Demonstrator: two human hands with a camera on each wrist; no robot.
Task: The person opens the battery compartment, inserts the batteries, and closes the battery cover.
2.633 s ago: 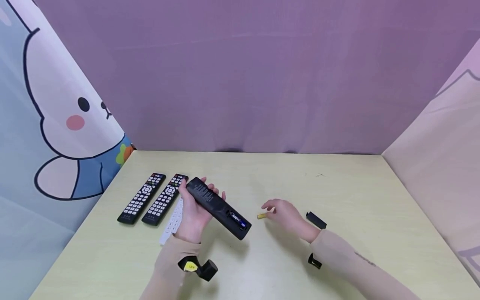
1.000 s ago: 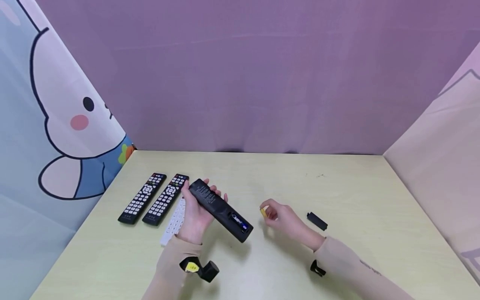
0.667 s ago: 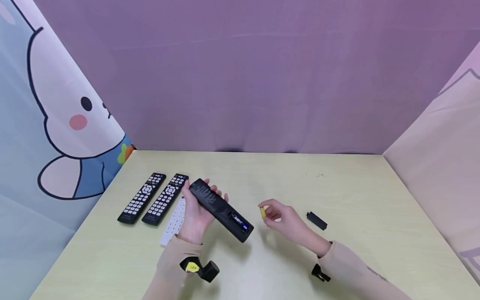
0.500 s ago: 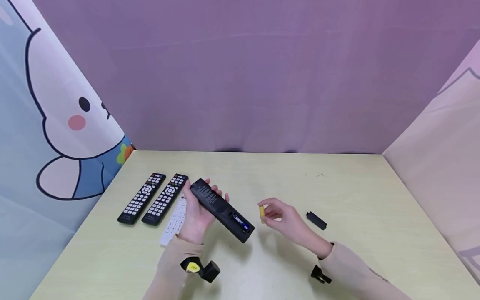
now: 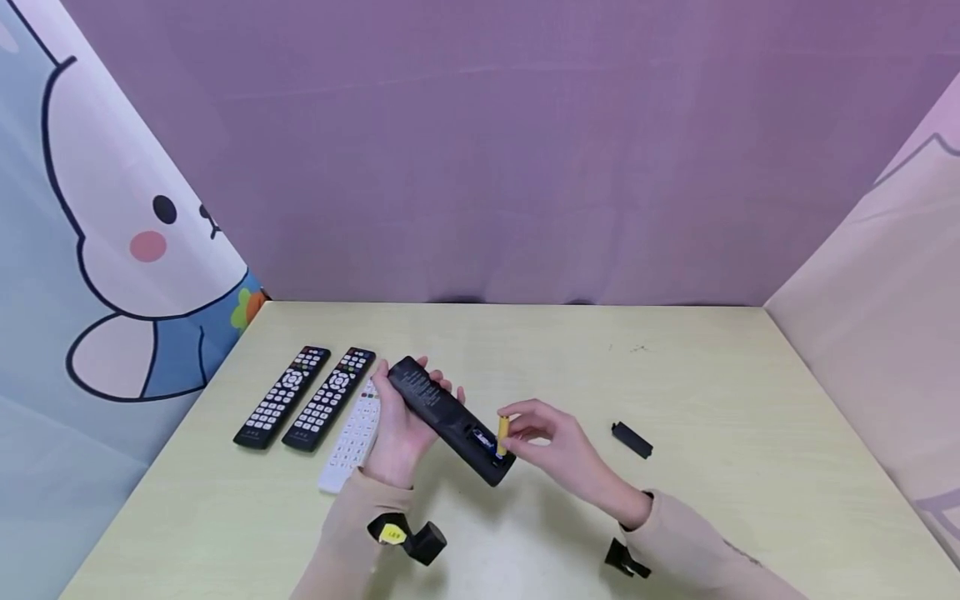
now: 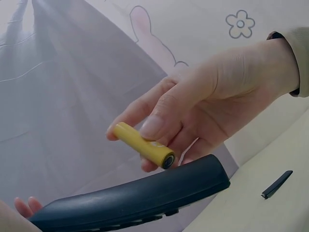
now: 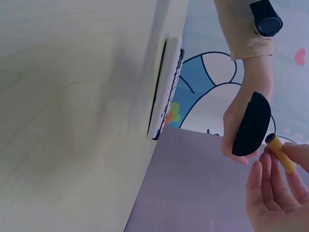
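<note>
My left hand (image 5: 402,433) grips a black remote control (image 5: 442,407), its back turned up and tilted down toward the right. Near its lower end the battery compartment is uncovered, and a dark blue battery (image 5: 482,439) lies inside. Between thumb and fingertips my right hand (image 5: 558,446) pinches a yellow battery (image 5: 503,434), held just above that compartment. A small gap shows between the yellow battery and the remote in the left wrist view, where the battery (image 6: 145,145) hangs tilted. The black battery cover (image 5: 632,440) lies on the table to the right of my right hand.
Two black remotes with white buttons, one farther left (image 5: 282,398) and one beside it (image 5: 330,400), lie on the table (image 5: 712,383). A white remote (image 5: 352,437) lies next to them, partly behind my left hand. A purple curtain (image 5: 480,150) hangs behind the table.
My right hand has turned the yellow battery from lying flat to upright and moved it left to the remote's compartment. My left hand has shifted slightly right with the remote.
</note>
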